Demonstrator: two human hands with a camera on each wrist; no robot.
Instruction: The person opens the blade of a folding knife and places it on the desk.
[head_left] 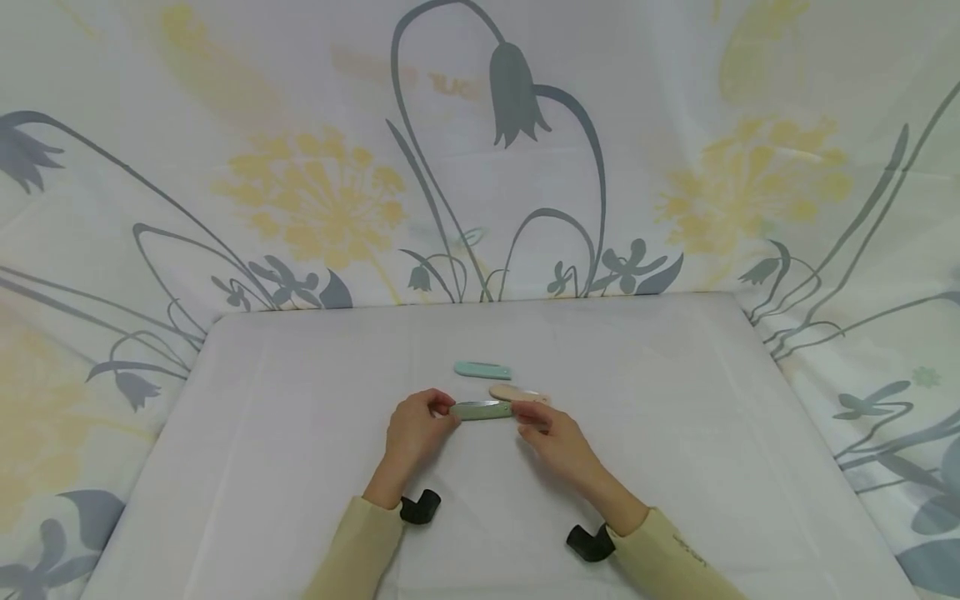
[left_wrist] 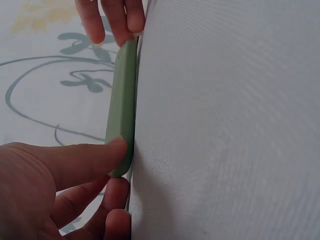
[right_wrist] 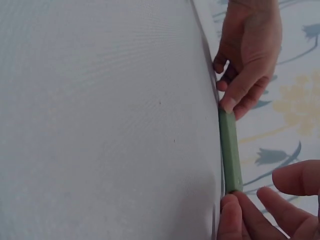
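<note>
A green folding knife (head_left: 480, 412) lies crosswise near the middle of the table, a strip of its metal blade showing along the far edge of the handle. My left hand (head_left: 420, 429) pinches its left end; in the left wrist view the thumb presses on the green handle (left_wrist: 121, 105). At the other end, the fingertips of my right hand (head_left: 561, 446) touch the knife, while the thumb stands apart from it in the right wrist view. Just behind lies a beige folding knife (head_left: 512, 392), partly hidden by the right fingers. Farther back is a mint-green folding knife (head_left: 482, 370).
A white cloth covers the table (head_left: 300, 375). Flower-printed fabric (head_left: 315, 200) hangs behind it and along both sides. Black wrist-worn pieces, one at the left cuff (head_left: 421, 507) and one at the right cuff (head_left: 590, 543), stick out over the table.
</note>
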